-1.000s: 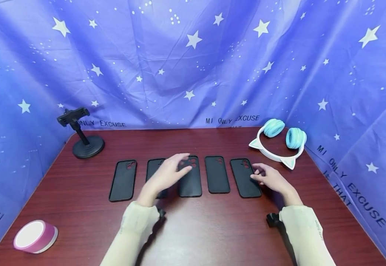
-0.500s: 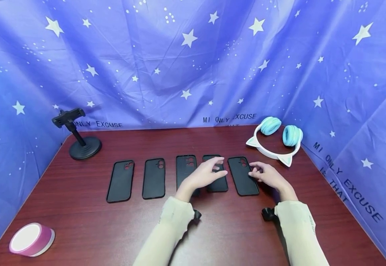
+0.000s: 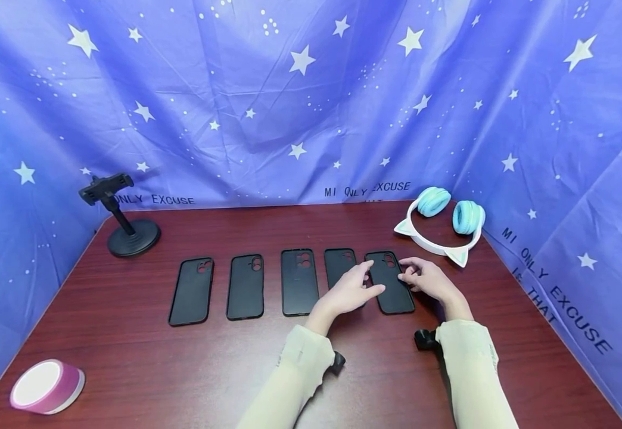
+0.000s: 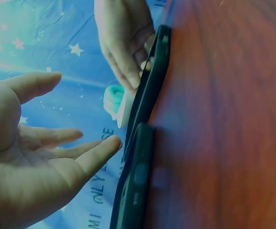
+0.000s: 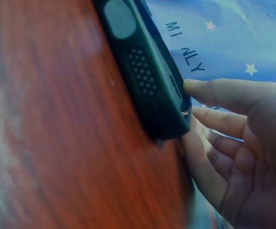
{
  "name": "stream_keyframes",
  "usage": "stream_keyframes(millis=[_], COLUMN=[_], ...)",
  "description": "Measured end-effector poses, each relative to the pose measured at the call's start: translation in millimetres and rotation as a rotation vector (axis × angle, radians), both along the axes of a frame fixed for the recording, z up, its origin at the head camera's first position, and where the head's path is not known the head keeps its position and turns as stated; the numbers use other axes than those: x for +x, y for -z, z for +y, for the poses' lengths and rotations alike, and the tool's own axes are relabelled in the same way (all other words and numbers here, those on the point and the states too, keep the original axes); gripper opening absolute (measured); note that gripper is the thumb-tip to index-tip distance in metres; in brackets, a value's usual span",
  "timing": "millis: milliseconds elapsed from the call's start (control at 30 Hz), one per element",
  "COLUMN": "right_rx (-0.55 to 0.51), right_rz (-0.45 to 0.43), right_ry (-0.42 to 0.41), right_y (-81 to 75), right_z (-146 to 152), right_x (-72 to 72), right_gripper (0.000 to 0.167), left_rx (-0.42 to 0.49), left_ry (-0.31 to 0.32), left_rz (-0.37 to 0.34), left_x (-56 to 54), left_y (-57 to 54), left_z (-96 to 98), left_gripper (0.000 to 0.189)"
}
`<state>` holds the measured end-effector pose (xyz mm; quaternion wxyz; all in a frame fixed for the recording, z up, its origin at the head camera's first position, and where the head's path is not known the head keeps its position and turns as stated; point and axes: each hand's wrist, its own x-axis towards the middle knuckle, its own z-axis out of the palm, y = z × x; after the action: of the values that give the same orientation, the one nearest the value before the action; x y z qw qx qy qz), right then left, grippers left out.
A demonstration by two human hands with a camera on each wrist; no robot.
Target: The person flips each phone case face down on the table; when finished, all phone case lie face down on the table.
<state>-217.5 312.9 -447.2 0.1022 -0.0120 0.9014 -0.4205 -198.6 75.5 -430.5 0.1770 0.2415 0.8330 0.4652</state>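
Several black phone cases lie in a row on the table, open sides up with camera cutouts at the far ends. My right hand [image 3: 433, 285] pinches the right edge of the rightmost phone case [image 3: 394, 298]; in the right wrist view, thumb and fingers [image 5: 214, 93] meet at its rim. My left hand [image 3: 347, 292] hovers over the second case from the right [image 3: 336, 262], hiding its lower part. Its thumb and fingers are spread and hold nothing, their tips close to the left side of the rightmost case. The left wrist view shows this spread hand [image 4: 37, 157] beside the case edges.
Three more phone cases, the nearest a middle one [image 3: 299, 283], lie to the left. White cat-ear headphones [image 3: 434, 245] sit at the back right. A black phone stand [image 3: 134, 237] is at the back left, a pink round object [image 3: 48, 387] at the front left. Starry curtains [image 3: 268, 77] surround the table.
My left hand has moved right along the row, from the middle cases to beside the rightmost case. My right hand has stayed at the rightmost case's edge. The head view has shifted slightly.
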Motion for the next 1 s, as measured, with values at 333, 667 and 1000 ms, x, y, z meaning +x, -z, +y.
stream_keyframes(millis=[333,667,1000], right_rx=[-0.085,-0.174,-0.309], right_rz=[-0.019,-0.014,-0.051], right_ry=[0.014,0.051,0.093], right_y=[-0.1,4.0,11.8], right_z=[3.5,10.8,18.6], right_x=[1.9,3.9,2.7], right_gripper=[0.041,0.043,0.055], left_rx=[-0.126,-0.014,0.237], left_ry=[0.011,-0.017,-0.041], left_rz=[-0.03,-0.119,-0.258], left_x=[8.9,10.7,7.6], left_y=[6.2,14.1,21.6], left_z=[15.7,20.7,19.5], left_gripper=[0.077,0.075,0.067])
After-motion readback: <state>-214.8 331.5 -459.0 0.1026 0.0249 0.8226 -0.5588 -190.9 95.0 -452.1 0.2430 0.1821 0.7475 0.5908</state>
